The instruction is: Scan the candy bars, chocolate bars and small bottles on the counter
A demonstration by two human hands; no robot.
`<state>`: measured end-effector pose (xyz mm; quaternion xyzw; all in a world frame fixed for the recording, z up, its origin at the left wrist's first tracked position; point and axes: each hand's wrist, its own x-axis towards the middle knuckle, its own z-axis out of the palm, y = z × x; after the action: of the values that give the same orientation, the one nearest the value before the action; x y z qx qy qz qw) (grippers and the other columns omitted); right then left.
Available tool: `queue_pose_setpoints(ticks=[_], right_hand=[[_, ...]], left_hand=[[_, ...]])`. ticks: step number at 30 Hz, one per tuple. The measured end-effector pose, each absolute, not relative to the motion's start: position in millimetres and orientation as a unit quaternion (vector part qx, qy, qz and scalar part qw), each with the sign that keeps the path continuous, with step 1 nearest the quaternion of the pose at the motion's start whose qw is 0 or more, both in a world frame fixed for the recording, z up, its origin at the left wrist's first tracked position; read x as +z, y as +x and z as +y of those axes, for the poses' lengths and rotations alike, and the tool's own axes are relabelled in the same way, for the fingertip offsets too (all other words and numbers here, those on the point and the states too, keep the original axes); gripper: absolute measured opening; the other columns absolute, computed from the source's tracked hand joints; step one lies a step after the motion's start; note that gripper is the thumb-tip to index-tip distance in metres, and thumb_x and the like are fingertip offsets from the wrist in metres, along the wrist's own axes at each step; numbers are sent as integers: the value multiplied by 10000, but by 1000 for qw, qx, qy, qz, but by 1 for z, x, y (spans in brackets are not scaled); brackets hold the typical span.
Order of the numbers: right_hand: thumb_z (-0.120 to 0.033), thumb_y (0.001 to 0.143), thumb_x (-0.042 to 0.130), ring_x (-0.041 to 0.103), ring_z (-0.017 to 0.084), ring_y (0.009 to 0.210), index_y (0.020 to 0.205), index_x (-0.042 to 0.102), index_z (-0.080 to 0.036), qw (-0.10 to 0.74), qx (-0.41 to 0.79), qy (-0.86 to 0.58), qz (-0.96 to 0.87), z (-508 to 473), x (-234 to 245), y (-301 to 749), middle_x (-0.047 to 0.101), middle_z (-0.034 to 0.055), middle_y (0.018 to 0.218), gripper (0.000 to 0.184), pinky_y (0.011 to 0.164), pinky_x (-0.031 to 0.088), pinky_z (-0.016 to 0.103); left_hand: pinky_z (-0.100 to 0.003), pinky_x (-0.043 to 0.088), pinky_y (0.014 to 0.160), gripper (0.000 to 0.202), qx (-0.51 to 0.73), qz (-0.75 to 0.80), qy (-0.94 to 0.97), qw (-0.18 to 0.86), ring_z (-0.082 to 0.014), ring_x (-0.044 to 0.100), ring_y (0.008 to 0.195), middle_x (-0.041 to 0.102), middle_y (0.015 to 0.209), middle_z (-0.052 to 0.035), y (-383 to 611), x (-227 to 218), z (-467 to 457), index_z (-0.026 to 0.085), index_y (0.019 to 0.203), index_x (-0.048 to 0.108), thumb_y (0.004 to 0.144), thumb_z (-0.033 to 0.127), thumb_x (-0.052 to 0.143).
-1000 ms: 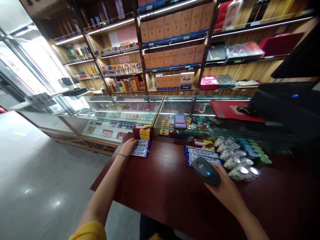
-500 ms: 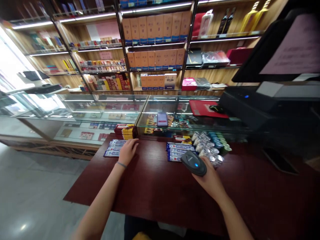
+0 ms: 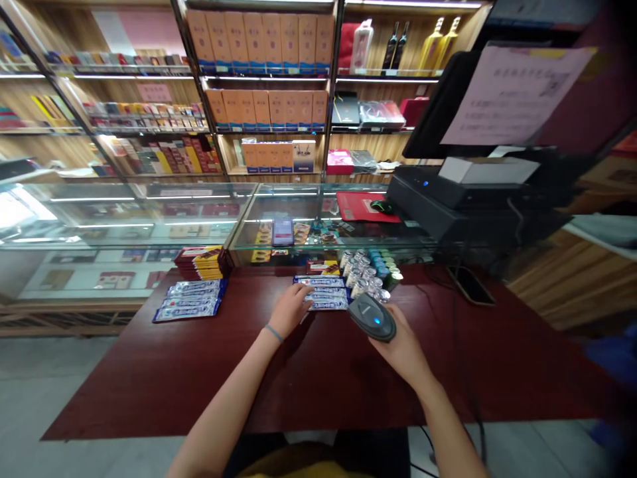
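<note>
My right hand is wrapped round a dark grey barcode scanner with a blue light on it. The scanner's head points forward and left, close to the near side of several cans. My left hand reaches with stretched fingers to the left end of the right-hand row of blue-and-white snack packets. Its fingertips lie at or over the packets; whether they press on one cannot be made out. Another row of like packets lies farther left on the dark red table.
Yellow-and-brown snack packs are stacked at the back left, with another pack behind the right-hand row. A glass display case borders the table's far side. A phone lies at right, near a monitor.
My left hand has moved right, from the left row of packets to the right row. My view has turned to the right. My right hand still holds the barcode scanner.
</note>
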<state>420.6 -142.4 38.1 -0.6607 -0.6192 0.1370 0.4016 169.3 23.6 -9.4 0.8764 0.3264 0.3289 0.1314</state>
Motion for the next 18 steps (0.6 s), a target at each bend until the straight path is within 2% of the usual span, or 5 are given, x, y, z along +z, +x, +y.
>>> queue_pose_setpoints(ticks=[4, 7, 12, 15, 18], right_hand=[[-243, 777, 617, 652, 242, 1058, 1210, 550, -238, 399, 141, -667, -613, -146, 38, 426, 549, 88, 1245, 438, 880, 543, 341], [-241, 784, 613, 661, 245, 1041, 1205, 551, -233, 398, 145, -668, -612, -147, 37, 426, 554, 89, 1225, 426, 872, 545, 346], [-259, 796, 612, 661, 252, 1039, 1187, 550, -240, 400, 136, -669, -612, -145, 38, 421, 562, 89, 1218, 397, 857, 548, 344], [-267, 804, 608, 662, 245, 1021, 1175, 545, -242, 399, 136, -669, -613, -142, 37, 420, 556, 84, 1206, 377, 859, 546, 345], [-273, 803, 609, 653, 243, 1029, 1172, 545, -241, 409, 132, -663, -613, -137, 34, 417, 546, 87, 1224, 375, 898, 536, 357]], left_hand=[[-389, 513, 933, 320, 294, 316, 892, 138, -251, 604, 1073, 640, 1160, -108, 180, -20, 18, 228, 1203, 639, 885, 195, 648], [-420, 503, 940, 263, 262, 322, 900, 132, -273, 596, 1077, 646, 1139, -119, 181, -23, 18, 233, 1119, 694, 857, 217, 688], [-466, 472, 994, 152, 278, 322, 891, 157, -286, 588, 1124, 668, 1148, -125, 180, -18, 17, 231, 979, 740, 916, 249, 603], [-435, 480, 994, 210, 319, 355, 842, 252, -279, 629, 1101, 694, 1148, -123, 172, -12, 17, 224, 972, 738, 948, 304, 545], [-354, 553, 798, 296, 341, 414, 726, 430, -238, 708, 863, 733, 977, -91, 156, -7, 17, 215, 1052, 709, 958, 418, 515]])
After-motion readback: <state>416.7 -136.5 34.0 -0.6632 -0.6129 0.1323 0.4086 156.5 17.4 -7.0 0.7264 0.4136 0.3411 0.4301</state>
